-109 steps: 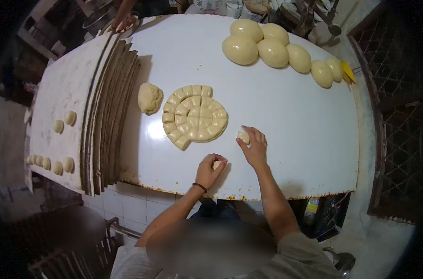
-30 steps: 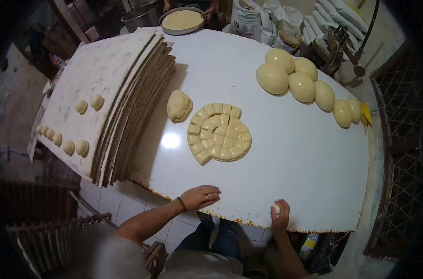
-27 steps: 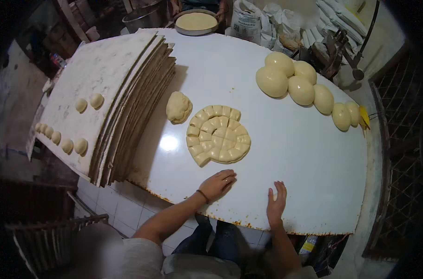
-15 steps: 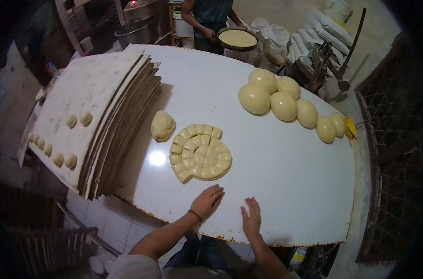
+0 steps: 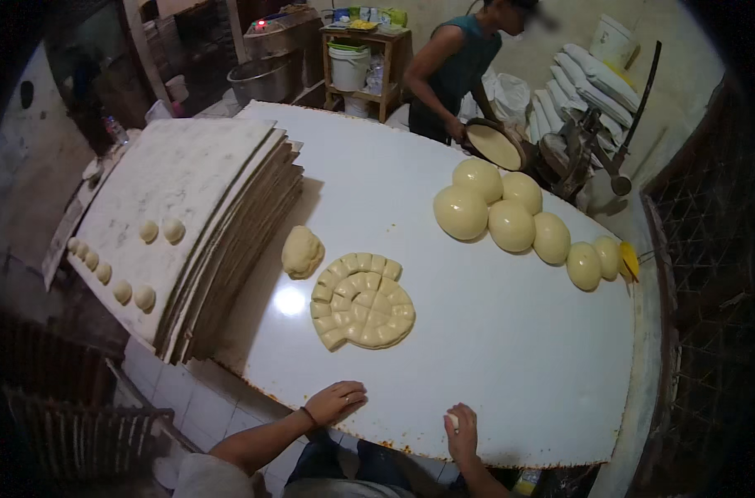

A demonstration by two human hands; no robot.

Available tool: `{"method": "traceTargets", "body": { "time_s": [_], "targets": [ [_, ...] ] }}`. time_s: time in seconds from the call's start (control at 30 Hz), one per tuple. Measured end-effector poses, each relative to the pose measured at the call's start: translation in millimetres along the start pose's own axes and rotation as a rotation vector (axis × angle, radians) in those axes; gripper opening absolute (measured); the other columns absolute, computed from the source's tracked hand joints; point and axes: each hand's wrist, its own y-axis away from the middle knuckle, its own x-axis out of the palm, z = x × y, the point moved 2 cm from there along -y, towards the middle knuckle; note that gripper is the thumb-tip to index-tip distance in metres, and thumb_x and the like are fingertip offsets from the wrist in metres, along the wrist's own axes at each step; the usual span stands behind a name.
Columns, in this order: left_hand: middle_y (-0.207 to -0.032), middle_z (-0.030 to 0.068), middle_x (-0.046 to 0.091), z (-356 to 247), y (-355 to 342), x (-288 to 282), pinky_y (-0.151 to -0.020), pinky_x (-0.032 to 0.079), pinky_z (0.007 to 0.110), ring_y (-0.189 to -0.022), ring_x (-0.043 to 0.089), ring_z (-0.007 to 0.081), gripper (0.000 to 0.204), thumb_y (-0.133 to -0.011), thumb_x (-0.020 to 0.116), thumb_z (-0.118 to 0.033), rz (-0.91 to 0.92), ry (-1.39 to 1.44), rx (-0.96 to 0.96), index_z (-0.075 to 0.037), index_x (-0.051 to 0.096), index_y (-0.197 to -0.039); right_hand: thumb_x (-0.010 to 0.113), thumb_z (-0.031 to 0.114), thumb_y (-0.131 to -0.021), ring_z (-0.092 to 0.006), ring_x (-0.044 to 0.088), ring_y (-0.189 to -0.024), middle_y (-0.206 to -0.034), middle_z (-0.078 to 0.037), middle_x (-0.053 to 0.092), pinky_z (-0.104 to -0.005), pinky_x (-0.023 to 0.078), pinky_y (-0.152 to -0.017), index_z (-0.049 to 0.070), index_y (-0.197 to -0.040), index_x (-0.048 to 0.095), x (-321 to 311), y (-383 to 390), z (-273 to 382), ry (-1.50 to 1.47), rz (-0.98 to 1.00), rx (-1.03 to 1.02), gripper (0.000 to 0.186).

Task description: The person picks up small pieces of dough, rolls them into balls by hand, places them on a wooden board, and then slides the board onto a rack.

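My left hand (image 5: 334, 402) lies palm down on the near edge of the white table (image 5: 510, 349), fingers loosely curled, nothing visible in it. My right hand (image 5: 461, 432) rests flat on the same edge, fingers spread, and it looks empty. Beyond the left hand lies a flat round slab of yellow dough (image 5: 362, 300) cut into several pieces, with a gap on its upper left. A lumpy dough ball (image 5: 301, 251) sits left of it.
A stack of floured boards (image 5: 203, 207) stands on the left, with small dough balls (image 5: 160, 230) along its top. Several large smooth dough rounds (image 5: 510, 220) lie at the far right. A person (image 5: 460, 66) handles a round pan (image 5: 494, 145) beyond the table.
Both hands stopped rolling small dough pieces on the table and drew back to its near edge. The view has tilted up, bringing the person at the far end into sight.
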Motion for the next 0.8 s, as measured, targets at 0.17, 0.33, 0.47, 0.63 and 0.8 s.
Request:
{"method": "traceTargets", "body": {
  "time_s": [0.17,0.33,0.47,0.63,0.8],
  "targets": [
    [-0.135,0.0174,0.063,-32.9,-6.7,-18.9,-0.117,0.046,0.043,-0.134,0.057,0.0343,0.03,-0.101,0.069,-0.019,-0.069,-0.067,-0.115,-0.002,0.065,-0.125,0.065,0.002,-0.103,-0.0386,0.059,-0.129,-0.142,-0.024,0.056,-0.0491,0.049,-0.11,-0.003,-0.132,0.062,17.7,-48.0,94.9,-0.14,-0.2,0.027,0.029],
    [-0.127,0.0114,0.066,-32.3,65.2,-25.1,-0.108,0.051,0.036,-0.123,0.064,0.0238,0.038,-0.105,0.07,-0.023,-0.22,0.774,-0.869,-0.007,0.062,-0.139,0.064,0.008,-0.106,-0.0277,0.061,-0.124,-0.138,-0.019,0.066,-0.0403,0.053,-0.105,-0.005,-0.141,0.061,-1.1,14.3,115.4,-0.167,-0.09,0.525,0.038],
    [-0.125,0.0068,0.069,-49.2,93.5,-143.0,-0.106,0.051,0.029,-0.119,0.065,0.0147,0.046,-0.103,0.075,-0.023,-0.124,1.358,-0.713,-0.008,0.06,-0.144,0.067,0.011,-0.104,-0.0278,0.064,-0.116,-0.134,-0.02,0.066,-0.0391,0.056,-0.096,-0.007,-0.14,0.061,-21.2,-4.7,161.0,-0.705,0.033,0.719,0.041],
    [-0.121,0.0052,0.073,8.2,88.7,-493.4,-0.104,0.054,0.031,-0.117,0.066,0.0121,0.042,-0.097,0.081,-0.018,-0.387,0.733,-0.541,-0.007,0.065,-0.135,0.059,0.0,-0.097,-0.0251,0.065,-0.126,-0.136,-0.015,0.063,-0.0366,0.057,-0.106,-0.005,-0.146,0.055,-14.0,-205.7,397.3,-0.79,0.162,0.194,0.049],
    [-0.11,0.0189,0.076,183.6,136.7,-700.9,-0.091,0.058,0.042,-0.099,0.072,0.0359,0.04,-0.084,0.083,-0.017,-0.546,-0.252,-0.598,-0.004,0.073,-0.12,0.082,0.021,-0.093,-0.0218,0.069,-0.118,-0.135,-0.016,0.069,-0.0361,0.058,-0.098,-0.001,-0.14,0.065,43.5,-342.3,679.8,-0.74,0.443,-0.448,0.054]
  ]
}}
